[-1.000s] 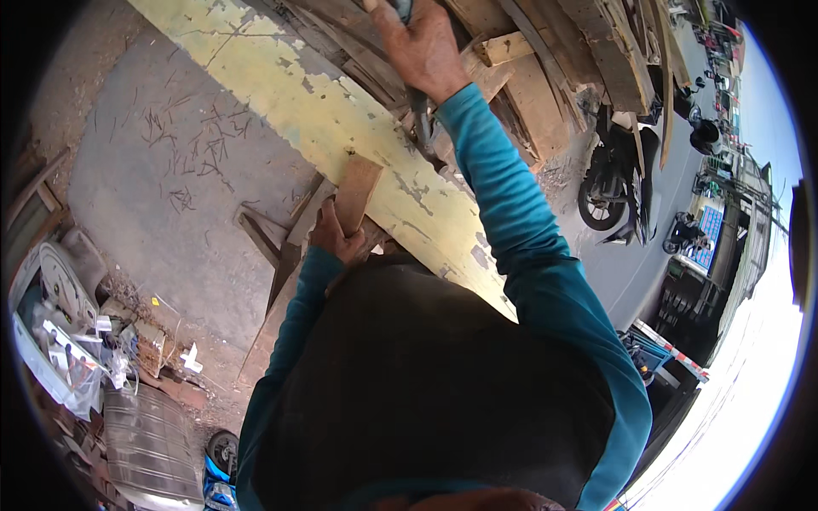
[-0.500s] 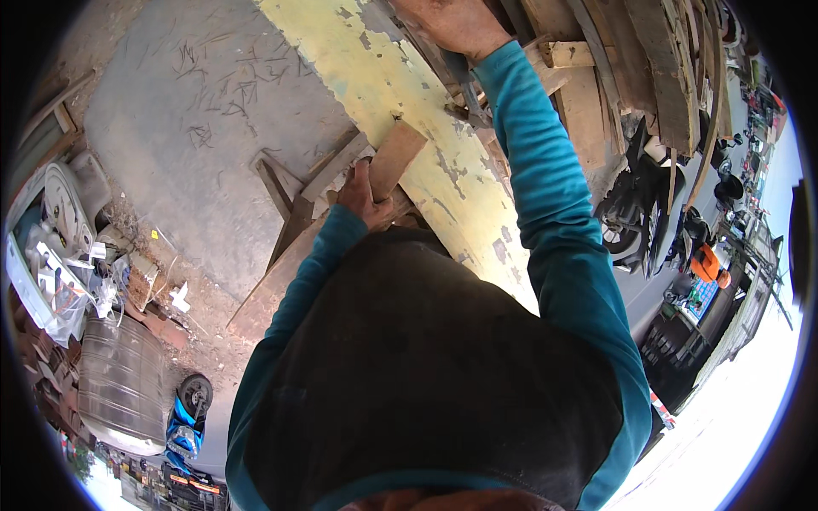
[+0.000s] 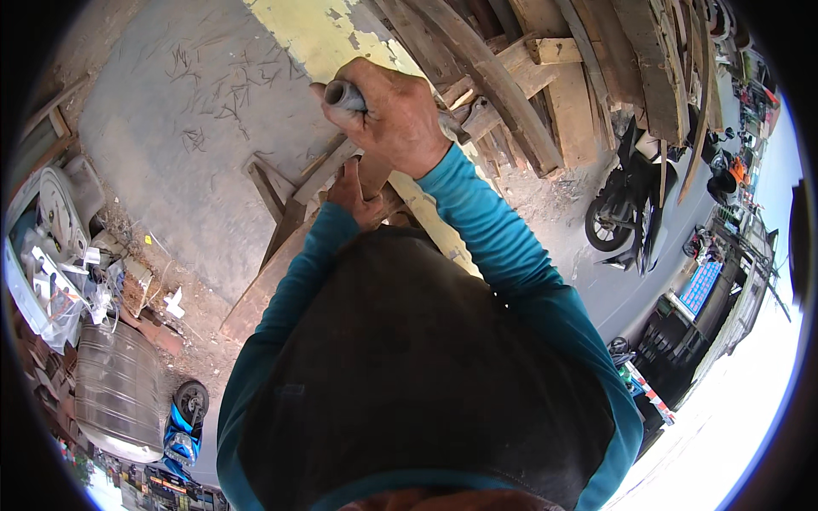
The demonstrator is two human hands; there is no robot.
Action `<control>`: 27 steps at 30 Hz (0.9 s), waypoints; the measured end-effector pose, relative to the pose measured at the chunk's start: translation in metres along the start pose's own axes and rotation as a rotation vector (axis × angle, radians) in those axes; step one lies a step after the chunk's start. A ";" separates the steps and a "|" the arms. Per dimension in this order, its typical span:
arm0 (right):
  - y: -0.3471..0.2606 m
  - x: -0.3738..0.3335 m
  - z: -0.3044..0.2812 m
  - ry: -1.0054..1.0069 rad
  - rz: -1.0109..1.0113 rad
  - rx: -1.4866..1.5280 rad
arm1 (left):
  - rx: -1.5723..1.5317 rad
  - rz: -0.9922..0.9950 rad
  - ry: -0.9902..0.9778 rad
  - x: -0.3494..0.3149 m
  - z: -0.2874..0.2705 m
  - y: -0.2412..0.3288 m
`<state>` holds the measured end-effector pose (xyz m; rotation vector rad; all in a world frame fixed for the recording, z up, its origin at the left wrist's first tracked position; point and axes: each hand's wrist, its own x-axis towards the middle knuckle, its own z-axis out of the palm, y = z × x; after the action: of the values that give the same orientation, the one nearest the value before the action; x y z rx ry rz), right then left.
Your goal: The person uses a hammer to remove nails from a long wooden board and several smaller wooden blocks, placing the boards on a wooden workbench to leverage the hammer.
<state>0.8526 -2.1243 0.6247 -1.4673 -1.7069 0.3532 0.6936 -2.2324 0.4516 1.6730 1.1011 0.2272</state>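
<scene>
Grey tool handle [image 3: 344, 94] now sits clenched in the right hand [image 3: 394, 115], drawn nearer than before; the left hand [image 3: 358, 194] grips a brown wood piece [image 3: 373, 173] against the yellow plank [image 3: 319, 34], above concrete ground [image 3: 162, 128].

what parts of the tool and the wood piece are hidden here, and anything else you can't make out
- Head view: the grey handle shows only its end; the right hand wraps the rest, so the tool's working end is hidden.
- The small wood piece is partly covered by the left hand and the right wrist.
- The yellow plank is cut off by the top edge.
- The person's dark torso hides the ground below.
</scene>
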 end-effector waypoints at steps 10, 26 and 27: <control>0.014 0.053 -0.032 -0.060 0.328 0.116 | 0.079 -0.061 -0.047 0.003 0.001 0.000; 0.021 0.005 -0.117 0.533 0.461 0.662 | 0.090 -0.102 -0.010 0.001 0.004 -0.010; 0.044 -0.015 -0.144 0.497 0.446 0.760 | 0.088 -0.096 0.022 0.005 0.003 -0.002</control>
<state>0.9877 -2.1693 0.6768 -1.1945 -0.7089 0.7120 0.6974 -2.2305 0.4467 1.6934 1.2200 0.1372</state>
